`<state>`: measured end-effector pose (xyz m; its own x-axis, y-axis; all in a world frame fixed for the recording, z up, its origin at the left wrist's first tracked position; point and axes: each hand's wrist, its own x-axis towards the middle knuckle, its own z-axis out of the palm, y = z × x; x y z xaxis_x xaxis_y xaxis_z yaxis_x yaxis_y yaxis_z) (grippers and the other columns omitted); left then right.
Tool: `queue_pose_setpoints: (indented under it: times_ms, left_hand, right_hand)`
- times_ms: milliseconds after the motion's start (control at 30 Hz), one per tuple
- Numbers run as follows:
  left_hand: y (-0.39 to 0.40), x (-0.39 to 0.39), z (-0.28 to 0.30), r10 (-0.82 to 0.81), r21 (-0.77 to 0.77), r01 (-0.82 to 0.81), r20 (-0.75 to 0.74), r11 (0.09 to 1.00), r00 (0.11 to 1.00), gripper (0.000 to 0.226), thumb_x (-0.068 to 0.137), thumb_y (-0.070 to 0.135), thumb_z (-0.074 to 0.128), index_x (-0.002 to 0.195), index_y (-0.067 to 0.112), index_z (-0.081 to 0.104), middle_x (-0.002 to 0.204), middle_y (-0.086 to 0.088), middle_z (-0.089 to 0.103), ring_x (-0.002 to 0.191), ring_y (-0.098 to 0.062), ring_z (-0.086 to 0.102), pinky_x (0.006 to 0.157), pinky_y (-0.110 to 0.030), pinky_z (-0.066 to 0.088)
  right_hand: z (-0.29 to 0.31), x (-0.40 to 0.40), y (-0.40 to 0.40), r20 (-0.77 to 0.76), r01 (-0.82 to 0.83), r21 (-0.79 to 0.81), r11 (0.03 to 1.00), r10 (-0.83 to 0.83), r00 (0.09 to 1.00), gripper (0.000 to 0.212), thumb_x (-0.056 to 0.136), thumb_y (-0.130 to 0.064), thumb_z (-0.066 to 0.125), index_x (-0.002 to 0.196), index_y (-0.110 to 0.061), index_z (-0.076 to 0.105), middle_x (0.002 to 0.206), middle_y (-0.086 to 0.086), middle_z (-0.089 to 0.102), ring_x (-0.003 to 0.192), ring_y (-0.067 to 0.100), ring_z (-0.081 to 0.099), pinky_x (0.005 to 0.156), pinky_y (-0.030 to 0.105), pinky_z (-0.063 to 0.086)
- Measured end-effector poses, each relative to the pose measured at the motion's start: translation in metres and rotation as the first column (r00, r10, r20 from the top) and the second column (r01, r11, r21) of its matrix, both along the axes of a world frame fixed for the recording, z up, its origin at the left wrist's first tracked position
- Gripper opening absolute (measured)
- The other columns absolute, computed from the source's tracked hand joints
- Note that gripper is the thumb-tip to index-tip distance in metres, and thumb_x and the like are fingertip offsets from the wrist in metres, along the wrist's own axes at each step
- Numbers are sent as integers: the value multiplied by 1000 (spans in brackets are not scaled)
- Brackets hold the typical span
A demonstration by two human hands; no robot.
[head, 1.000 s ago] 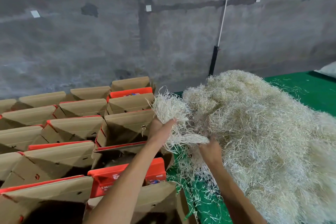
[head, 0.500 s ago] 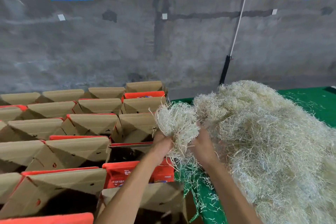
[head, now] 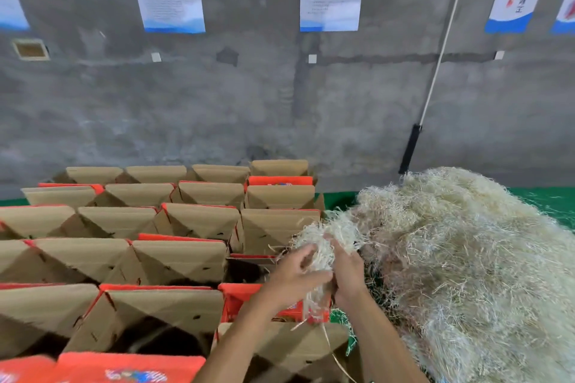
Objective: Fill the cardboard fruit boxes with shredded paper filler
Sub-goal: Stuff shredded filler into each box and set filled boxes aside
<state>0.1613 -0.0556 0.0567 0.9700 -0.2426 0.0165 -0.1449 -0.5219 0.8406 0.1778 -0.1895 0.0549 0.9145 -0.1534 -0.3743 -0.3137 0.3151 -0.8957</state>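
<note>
left hand [head: 294,270] + right hand [head: 348,274]: grips curled round 1 pale shredded-paper wad [head: 323,247], frame centre | big filler heap [head: 466,258] right, on green counter [head: 553,200] | open brown cardboard boxes [head: 174,258] left

A second ago our left hand [head: 297,274] held a clump of shredded paper [head: 322,250] up by the big pile [head: 466,258] while our right hand [head: 348,270] reached under it, the two set apart. Now we have brought both hands together around the clump, palms facing, and pulled it clear of the pile, over the open box [head: 249,267] at the edge of the rows. We have also lifted our head, so more wall shows.
</note>
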Motion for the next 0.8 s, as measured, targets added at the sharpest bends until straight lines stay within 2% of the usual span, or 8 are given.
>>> queue_pose_setpoints:
  times_ms: [100,167,267,333,467,567,667,800]
  left_hand:
    - [16,-12,8,266,-345,-245,14,906,964,55,69,80,66,118,61,50,124,28,59,105,15,55,87,-22,45]
    - [17,-17,10,308,-349,-317,-82,882,948,74,61,87,64,126,56,46,137,22,52,117,6,52,98,-33,46]
    - [1,-23,13,307,-374,-425,-334,825,891,117,51,95,62,149,45,21,156,17,24,143,-13,29,113,-44,29]
    - [-8,-22,13,453,-529,-493,-216,690,865,113,62,84,68,151,34,20,158,10,26,140,-9,29,111,-33,27]
    - [4,-23,22,624,-726,-538,-194,429,757,67,85,48,71,135,18,37,145,-3,46,130,-14,45,106,-28,36]
    - [-2,-34,15,533,-619,-583,-293,527,794,92,79,71,61,148,17,35,154,-4,38,138,-21,40,114,-41,34]
    - [-10,-51,18,451,-496,-548,-313,673,836,115,64,94,48,153,24,26,157,0,32,141,-22,36,111,-41,30]
    - [33,-49,31,435,-380,-582,-408,719,803,99,66,77,67,139,16,39,111,2,58,100,-13,57,92,-39,43]
  right_hand:
    - [-3,-2,-2,41,122,-134,983,-118,992,54,95,-42,59,133,-4,53,82,9,63,69,18,59,68,34,52]
    - [3,-10,10,124,151,-213,965,-126,984,82,82,-81,46,117,-8,59,78,2,58,62,12,47,60,29,42]
    - [7,-26,40,210,-53,-310,949,122,970,115,66,-100,11,151,-27,35,108,0,57,85,11,54,75,31,43]
    - [8,-32,51,276,-54,-347,936,157,948,98,75,-95,19,137,-25,48,114,2,57,104,18,57,92,39,45]
    - [9,-35,54,498,204,-423,883,38,866,48,83,-76,55,104,-34,49,83,6,55,67,11,47,67,41,50]
    - [12,-36,59,460,270,-495,826,-15,888,56,79,-84,48,101,-32,45,81,-10,57,65,2,50,59,22,43]
    - [13,-42,62,464,259,-524,812,17,886,59,89,-75,38,68,-20,42,54,-13,45,49,3,38,53,20,34]
    - [12,-53,19,372,28,-448,893,158,915,50,91,-59,56,55,-26,44,44,-11,34,38,11,26,40,23,26]
